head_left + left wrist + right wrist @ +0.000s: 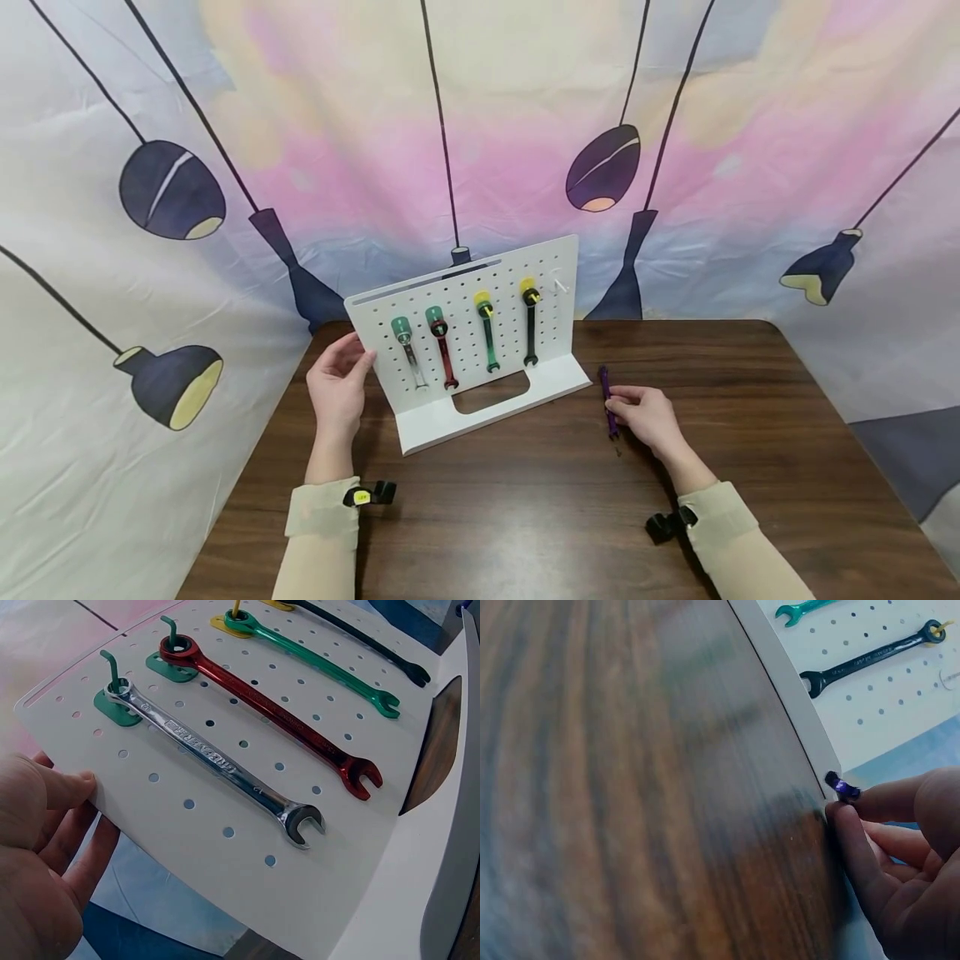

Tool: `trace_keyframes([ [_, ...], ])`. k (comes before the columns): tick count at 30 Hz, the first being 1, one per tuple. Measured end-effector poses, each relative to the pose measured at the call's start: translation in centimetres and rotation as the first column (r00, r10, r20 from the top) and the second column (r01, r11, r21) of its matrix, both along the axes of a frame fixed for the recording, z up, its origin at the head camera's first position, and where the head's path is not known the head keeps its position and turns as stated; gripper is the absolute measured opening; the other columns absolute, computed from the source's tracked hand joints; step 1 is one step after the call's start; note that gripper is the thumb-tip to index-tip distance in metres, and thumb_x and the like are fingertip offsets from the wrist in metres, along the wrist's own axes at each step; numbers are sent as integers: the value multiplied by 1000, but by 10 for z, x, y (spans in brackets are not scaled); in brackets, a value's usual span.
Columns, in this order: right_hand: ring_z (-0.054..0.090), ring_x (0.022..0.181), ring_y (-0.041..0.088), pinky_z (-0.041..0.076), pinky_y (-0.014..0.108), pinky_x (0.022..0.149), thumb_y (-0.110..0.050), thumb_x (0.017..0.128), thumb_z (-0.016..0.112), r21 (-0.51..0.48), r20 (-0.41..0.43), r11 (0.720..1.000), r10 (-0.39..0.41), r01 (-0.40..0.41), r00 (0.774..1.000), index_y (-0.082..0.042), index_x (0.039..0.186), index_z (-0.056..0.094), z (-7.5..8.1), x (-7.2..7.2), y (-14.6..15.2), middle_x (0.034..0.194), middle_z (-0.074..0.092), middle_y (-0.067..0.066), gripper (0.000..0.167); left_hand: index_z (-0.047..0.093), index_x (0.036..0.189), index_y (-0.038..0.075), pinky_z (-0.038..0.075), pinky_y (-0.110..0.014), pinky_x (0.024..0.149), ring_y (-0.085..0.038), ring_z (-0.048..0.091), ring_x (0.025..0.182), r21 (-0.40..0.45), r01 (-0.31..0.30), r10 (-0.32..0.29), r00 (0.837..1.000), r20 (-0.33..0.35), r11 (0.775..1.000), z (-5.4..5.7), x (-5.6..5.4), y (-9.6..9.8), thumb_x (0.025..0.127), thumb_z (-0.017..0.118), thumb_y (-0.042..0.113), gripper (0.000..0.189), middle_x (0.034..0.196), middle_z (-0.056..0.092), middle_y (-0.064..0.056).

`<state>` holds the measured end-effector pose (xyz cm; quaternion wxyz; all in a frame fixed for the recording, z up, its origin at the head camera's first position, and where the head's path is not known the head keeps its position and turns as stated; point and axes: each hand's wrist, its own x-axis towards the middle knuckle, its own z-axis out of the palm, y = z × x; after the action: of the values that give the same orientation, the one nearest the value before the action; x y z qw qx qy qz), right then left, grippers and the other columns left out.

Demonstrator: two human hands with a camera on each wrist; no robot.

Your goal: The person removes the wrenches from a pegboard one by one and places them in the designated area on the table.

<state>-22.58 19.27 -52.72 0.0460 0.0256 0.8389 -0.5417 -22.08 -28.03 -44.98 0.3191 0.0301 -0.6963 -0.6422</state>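
Beside the right end of a white pegboard [510, 342], a person's right hand [647, 417] pinches a slim purple wrench [605, 390] between thumb and forefinger, the tips closed on its shaft while the other fingers curl loosely beneath. At the board's opposite end, the left hand [337, 392] grips the side edge, thumb against the rim and fingers spread behind the panel.

The pegboard is a smooth, matte sheet pierced by rows of small round holes, with a flat foot and a wide rounded cutout low down. Four combination wrenches hang from it by their ring ends, open jaws downward: a mirror-bright silver wrench [202, 754] with raised lettering, a glossy metallic red wrench [262, 712], a green wrench [322, 664] and a black wrench [874, 658]. Green hooks carry the first two, yellow hooks the others (a pale hook [558, 281] juts out at the far right).

Under everything lies a dark, wood-grained table [495, 517] with a soft sheen; behind hangs a creased pastel cloth [510, 125] printed with navy lamps.
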Motion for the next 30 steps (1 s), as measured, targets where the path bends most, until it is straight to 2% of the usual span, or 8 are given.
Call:
trace_keyframes([
  [8,77,82,19,61,27,71,-11,100,73,74,-39,997,-3,6,999,10,132,69,2,1,0,113,77,22,39,76,128,1,51,-20,73,-14,69,94,-6,-5,5,1000,8,1000,-3,0,-2,94,81,-2,34,101,74,5],
  [15,78,78,22,62,30,69,-13,98,74,136,-51,991,-7,14,999,11,128,71,5,2,-2,105,78,20,38,75,129,1,52,-20,74,-14,69,95,-9,6,-6,1000,2,1000,-2,-1,-2,94,81,-1,35,102,75,5],
  [24,74,68,17,55,31,63,-13,98,77,227,-35,974,28,-19,999,8,122,73,6,-4,-5,88,78,7,33,75,128,0,54,-19,75,-16,68,94,-5,8,-8,1000,-9,1000,-1,1,-3,94,81,-2,35,103,74,4],
  [30,73,68,17,56,30,63,-14,98,76,232,9,971,61,-61,998,9,122,69,9,-7,-2,88,75,8,33,75,128,-1,54,-19,76,-15,68,93,-2,18,-18,1000,-15,1000,0,1,-2,94,80,-3,35,102,74,5],
])
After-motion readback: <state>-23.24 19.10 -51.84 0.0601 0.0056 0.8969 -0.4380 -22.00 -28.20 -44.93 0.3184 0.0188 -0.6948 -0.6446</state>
